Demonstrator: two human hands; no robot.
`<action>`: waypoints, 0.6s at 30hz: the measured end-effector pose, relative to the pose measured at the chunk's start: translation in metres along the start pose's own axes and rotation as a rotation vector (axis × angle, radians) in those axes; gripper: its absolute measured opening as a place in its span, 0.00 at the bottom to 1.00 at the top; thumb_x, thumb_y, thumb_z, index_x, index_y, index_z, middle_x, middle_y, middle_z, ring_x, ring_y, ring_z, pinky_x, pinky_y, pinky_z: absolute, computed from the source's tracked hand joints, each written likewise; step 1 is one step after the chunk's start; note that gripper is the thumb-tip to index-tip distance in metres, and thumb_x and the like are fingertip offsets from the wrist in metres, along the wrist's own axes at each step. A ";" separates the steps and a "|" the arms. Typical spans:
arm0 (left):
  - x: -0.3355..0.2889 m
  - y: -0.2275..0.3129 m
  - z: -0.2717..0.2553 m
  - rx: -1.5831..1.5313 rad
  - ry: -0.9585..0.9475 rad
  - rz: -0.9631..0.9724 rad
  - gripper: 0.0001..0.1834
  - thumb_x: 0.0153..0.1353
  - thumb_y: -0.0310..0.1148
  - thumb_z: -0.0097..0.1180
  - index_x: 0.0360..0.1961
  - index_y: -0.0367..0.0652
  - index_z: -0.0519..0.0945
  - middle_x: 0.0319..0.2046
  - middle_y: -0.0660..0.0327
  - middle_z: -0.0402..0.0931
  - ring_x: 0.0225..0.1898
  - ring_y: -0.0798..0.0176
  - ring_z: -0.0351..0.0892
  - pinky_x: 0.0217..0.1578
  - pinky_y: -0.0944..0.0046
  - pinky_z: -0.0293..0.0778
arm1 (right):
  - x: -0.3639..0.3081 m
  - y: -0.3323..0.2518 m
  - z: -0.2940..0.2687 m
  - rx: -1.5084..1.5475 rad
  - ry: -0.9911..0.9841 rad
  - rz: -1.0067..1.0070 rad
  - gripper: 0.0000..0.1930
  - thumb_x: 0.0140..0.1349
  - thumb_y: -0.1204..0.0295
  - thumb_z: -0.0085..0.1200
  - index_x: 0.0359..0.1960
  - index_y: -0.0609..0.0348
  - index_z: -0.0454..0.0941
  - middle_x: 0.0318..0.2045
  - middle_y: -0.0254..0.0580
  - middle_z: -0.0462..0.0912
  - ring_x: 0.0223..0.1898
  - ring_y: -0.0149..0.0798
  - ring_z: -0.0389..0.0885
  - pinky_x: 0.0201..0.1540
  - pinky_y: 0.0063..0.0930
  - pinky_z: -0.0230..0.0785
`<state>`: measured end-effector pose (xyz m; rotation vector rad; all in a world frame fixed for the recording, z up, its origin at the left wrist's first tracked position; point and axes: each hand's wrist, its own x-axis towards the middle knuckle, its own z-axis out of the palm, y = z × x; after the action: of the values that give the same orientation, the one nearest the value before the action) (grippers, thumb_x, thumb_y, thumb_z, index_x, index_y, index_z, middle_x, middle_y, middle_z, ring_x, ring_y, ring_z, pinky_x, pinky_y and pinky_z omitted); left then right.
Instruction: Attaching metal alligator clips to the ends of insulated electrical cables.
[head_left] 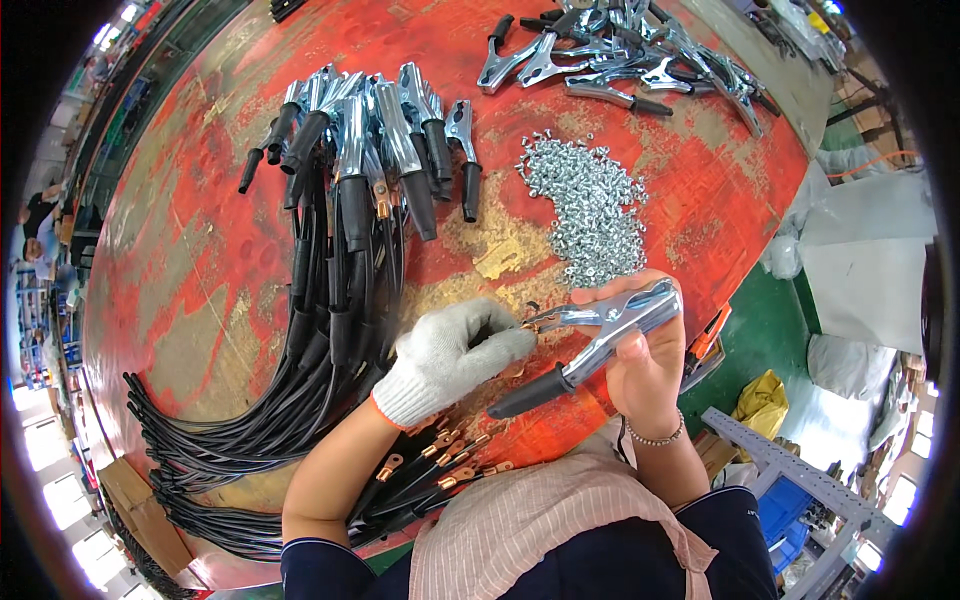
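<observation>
My right hand, bare with a beaded bracelet at the wrist, is closed around a silver spring clamp with a black sleeve on one handle. The clamp is tilted, its sleeved handle pointing down left. My left hand, in a pale knitted glove, pinches a small copper-coloured cable lug against the clamp's other, bare handle. Any cable behind that lug is hidden by the glove. Just beyond the right hand lies a heap of small silver screws.
Left of centre lies a bundle of black cables with clamps on their far ends. More loose clamps are piled at the far right. Cables with copper lugs lie near my body. An orange-handled tool is by the red table's right edge.
</observation>
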<state>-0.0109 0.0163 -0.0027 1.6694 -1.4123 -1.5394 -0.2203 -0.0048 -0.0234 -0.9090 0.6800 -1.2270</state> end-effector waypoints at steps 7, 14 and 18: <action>-0.001 0.000 0.001 0.017 0.029 0.022 0.12 0.59 0.38 0.62 0.34 0.38 0.82 0.24 0.63 0.80 0.26 0.73 0.75 0.30 0.68 0.72 | -0.003 0.001 0.003 0.056 0.037 0.012 0.29 0.58 0.63 0.65 0.54 0.60 0.62 0.47 0.47 0.76 0.53 0.51 0.79 0.54 0.53 0.76; 0.000 -0.006 0.002 0.062 0.056 0.043 0.15 0.59 0.42 0.61 0.37 0.40 0.82 0.25 0.60 0.81 0.27 0.67 0.79 0.31 0.65 0.74 | -0.003 0.000 0.006 0.067 0.037 0.040 0.28 0.59 0.61 0.65 0.54 0.59 0.63 0.47 0.47 0.76 0.54 0.52 0.78 0.54 0.56 0.75; 0.012 -0.007 0.002 0.421 0.317 0.531 0.15 0.62 0.39 0.56 0.44 0.42 0.80 0.26 0.57 0.81 0.28 0.55 0.82 0.30 0.59 0.75 | 0.001 -0.002 0.005 0.080 0.020 0.064 0.27 0.61 0.62 0.63 0.54 0.60 0.63 0.46 0.48 0.77 0.54 0.52 0.78 0.54 0.56 0.75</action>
<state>-0.0117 0.0090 -0.0141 1.4923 -1.8831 -0.6891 -0.2164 -0.0046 -0.0194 -0.8040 0.6665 -1.1993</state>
